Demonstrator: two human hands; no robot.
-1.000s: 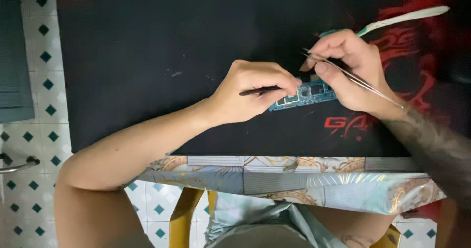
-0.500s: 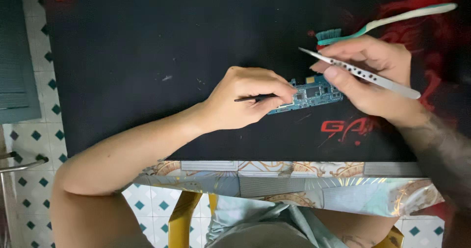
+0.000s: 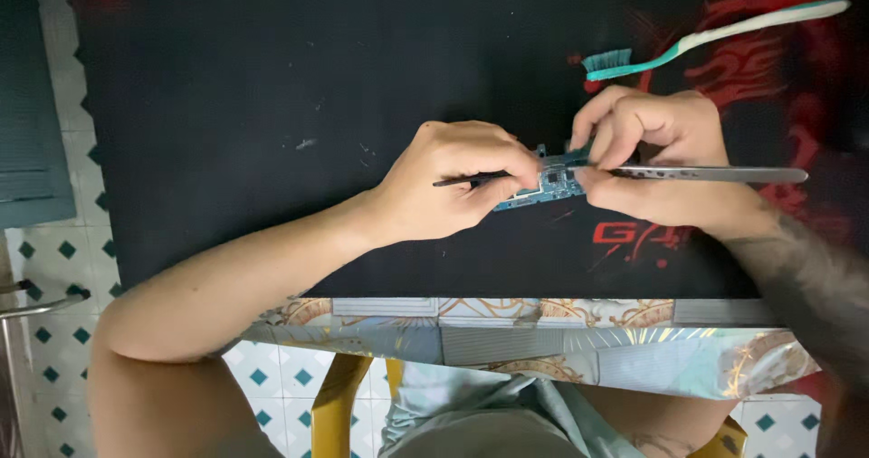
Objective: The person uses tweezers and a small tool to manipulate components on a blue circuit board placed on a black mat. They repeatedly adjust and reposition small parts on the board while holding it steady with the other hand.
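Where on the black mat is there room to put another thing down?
The black mat is bare across its far-left stretch, apart from small specks. It gets crowded at the right, where the left hand and right hand meet over the circuit board, near the toothbrush.

Mat (image 3: 272, 105) open leftward; toothbrush (image 3: 715, 34) lies just beyond the right hand (image 3: 665, 155).

circuit board (image 3: 550, 185): small, blue-green, flat on black mat, mostly hidden between the two hands | thin black tool (image 3: 471, 180): lying near-horizontal, tip at board's left end | metal tweezers (image 3: 715, 175): silver, horizontal, tips on board's right end, handle out right
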